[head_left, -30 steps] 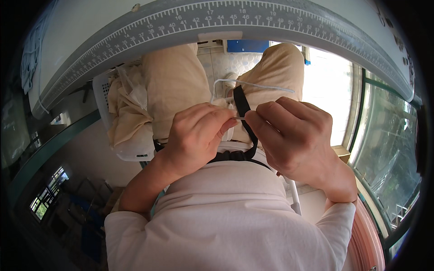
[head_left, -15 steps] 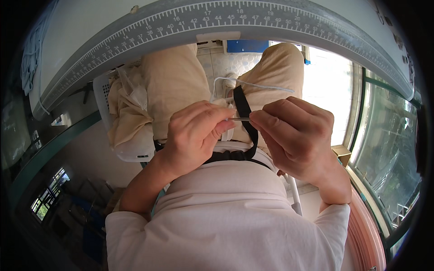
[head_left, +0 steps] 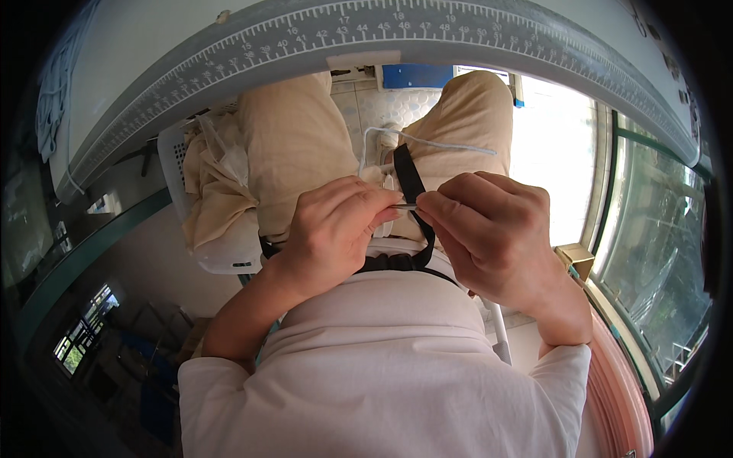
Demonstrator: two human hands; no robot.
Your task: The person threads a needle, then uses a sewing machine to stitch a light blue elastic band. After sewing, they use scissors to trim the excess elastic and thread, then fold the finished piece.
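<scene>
My left hand [head_left: 336,229] and my right hand [head_left: 492,237] meet over my lap, each pinching a thin silvery rod [head_left: 405,206] that lies horizontally between their fingertips. Whether it is a needle or a small tool I cannot tell. Just behind it, a small white item [head_left: 388,183] and a pale cord [head_left: 450,146] rest between and over my tan trouser legs [head_left: 294,130]. A black strap [head_left: 408,168] runs down to a buckle [head_left: 398,262] at my waist, partly behind my fingers.
A curved-looking grey measuring scale [head_left: 366,34] edges the white table ahead, with light blue cords [head_left: 53,107] at its left. A white basket [head_left: 225,256] of tan fabric [head_left: 210,183] stands left. A blue object [head_left: 418,75] lies beyond my feet; a glass panel [head_left: 649,244] is at right.
Both pinching hands have shifted slightly; over the last half second my right hand came a little left and down, closer to my left fingertips, shortening the visible part of the rod.
</scene>
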